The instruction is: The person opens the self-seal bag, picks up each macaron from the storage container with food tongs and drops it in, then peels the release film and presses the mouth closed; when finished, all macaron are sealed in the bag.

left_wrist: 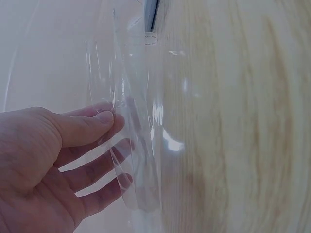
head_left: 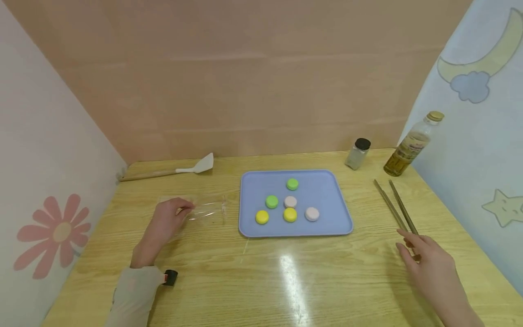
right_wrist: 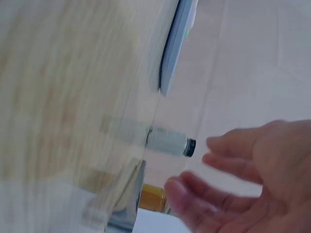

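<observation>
My left hand pinches the edge of a clear plastic bag between thumb and forefinger, left of the tray. In the left wrist view the transparent film hangs in front of the other fingers. Metal tongs lie on the table at the right, their two arms apart. My right hand hovers over the near end of the tongs, fingers slightly bent. In the right wrist view a gap shows between that hand and the tongs.
A blue tray in the middle bears several green, yellow and pale pink macarons. Behind the left hand lies a spatula. At the back right stand a black-lidded jar and an oil bottle.
</observation>
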Demonstrator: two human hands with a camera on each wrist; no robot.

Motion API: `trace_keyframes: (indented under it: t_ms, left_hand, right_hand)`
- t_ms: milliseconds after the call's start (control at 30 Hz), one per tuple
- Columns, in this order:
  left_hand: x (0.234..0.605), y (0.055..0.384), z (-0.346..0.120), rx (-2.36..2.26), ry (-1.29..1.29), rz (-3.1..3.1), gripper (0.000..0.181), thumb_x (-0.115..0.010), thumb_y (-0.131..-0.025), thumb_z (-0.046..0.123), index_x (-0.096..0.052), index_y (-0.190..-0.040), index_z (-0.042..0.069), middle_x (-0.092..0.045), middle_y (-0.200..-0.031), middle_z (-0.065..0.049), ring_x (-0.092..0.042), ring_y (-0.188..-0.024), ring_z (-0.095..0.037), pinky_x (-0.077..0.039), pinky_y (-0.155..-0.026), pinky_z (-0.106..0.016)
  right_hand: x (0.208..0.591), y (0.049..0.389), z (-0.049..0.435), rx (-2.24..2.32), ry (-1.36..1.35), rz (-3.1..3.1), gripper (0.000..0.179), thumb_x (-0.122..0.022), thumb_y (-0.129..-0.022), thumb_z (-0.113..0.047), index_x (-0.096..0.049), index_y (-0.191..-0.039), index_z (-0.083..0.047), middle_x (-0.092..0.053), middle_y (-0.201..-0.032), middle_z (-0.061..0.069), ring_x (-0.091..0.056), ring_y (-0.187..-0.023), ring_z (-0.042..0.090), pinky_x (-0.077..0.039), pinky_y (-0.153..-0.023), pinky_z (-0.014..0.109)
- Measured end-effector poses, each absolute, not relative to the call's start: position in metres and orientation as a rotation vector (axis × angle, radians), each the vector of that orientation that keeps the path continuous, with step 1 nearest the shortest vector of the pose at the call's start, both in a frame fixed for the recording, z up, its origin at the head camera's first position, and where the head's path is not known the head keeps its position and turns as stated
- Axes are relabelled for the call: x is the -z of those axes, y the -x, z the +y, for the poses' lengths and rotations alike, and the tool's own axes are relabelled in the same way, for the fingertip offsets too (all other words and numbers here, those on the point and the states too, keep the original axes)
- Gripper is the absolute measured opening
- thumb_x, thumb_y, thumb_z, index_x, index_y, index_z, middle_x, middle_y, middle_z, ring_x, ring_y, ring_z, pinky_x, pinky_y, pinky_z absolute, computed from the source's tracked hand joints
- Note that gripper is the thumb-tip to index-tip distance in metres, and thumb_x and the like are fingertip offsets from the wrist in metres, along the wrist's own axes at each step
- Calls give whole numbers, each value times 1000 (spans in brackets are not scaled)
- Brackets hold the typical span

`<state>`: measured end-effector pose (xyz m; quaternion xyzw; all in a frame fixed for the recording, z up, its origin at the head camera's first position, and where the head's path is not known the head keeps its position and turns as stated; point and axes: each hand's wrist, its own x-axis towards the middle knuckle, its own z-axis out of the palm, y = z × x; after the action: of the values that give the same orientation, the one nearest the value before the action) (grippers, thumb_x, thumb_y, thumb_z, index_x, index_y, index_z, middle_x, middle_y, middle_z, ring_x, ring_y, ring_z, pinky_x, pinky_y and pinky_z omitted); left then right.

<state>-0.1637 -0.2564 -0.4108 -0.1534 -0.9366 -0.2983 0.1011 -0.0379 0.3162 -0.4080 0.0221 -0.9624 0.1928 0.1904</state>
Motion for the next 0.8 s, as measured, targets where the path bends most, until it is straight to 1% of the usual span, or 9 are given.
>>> trace_keyframes:
  t_ms: [67,133,167,267,367,467,567,633,800]
  left_hand:
    - [411,163,-257,884,449,-2768,12,-70,-92,-6,-76,-101,-4,-73,-104,-19,-68,-101,-39,-54,-86,-54]
    - [410,163,-258,882,450,-2766,12,-70,-92,-6,-76,-101,-4,-73,-103,-19,-68,-100,-39,-54,-86,-54]
    - [410,163,-258,880,449,-2764,12,-70,-92,-6,-76,-102,-4,-73,-103,-19,-68,-100,-39,-54,-85,-53]
    - [410,163,-259,874,454,-2758,12,-70,-92,-5,-76,-102,-3,-73,-103,-19,-69,-99,-38,-55,-84,-53]
    - [411,163,-260,870,460,-2758,12,-69,-93,-5,-76,-102,-3,-73,-103,-19,-69,-98,-38,-55,-83,-53]
    - [411,163,-260,878,460,-2765,12,-69,-93,-5,-76,-102,-4,-73,-103,-19,-68,-99,-38,-55,-83,-53]
    - [412,163,-259,891,462,-2772,12,-69,-93,-5,-76,-102,-4,-73,-103,-19,-68,-99,-38,-54,-84,-53]
    - [412,163,-258,901,469,-2773,12,-69,-93,-5,-76,-102,-4,-73,-104,-19,-68,-99,-38,-55,-84,-53]
    - [414,165,-256,917,475,-2772,12,-68,-93,-5,-76,-103,-4,-73,-104,-18,-68,-99,-37,-55,-83,-52]
  right_hand:
    - [406,35,323,-526,28,-2717,35,-73,-90,-2,-65,-123,6,-62,-95,26,-63,-63,31,-51,-54,42]
    - [405,32,330,-516,140,-2765,39,-69,-94,-7,-59,-128,10,-60,-97,31,-63,-68,37,-49,-59,52]
    - [405,31,335,-518,198,-2806,44,-67,-97,-13,-55,-132,11,-58,-100,34,-62,-73,41,-47,-62,57]
    - [404,32,348,-525,356,-2935,64,-60,-103,-31,-39,-140,17,-52,-108,41,-56,-90,53,-45,-69,63]
    - [404,37,359,-532,448,-3051,81,-55,-104,-44,-29,-142,22,-51,-109,45,-49,-96,58,-45,-70,65]
    - [403,43,365,-524,447,-3110,85,-54,-103,-48,-28,-139,26,-49,-108,47,-46,-98,61,-45,-71,67]
    - [403,49,368,-526,411,-3152,86,-53,-104,-47,-28,-137,28,-44,-113,52,-42,-102,65,-43,-76,70]
    - [402,53,370,-520,379,-3172,85,-53,-104,-46,-29,-136,29,-38,-117,55,-42,-103,66,-43,-77,70]
    - [403,64,371,-475,308,-3180,88,-56,-103,-48,-32,-134,31,-42,-113,54,-47,-97,63,-46,-69,64]
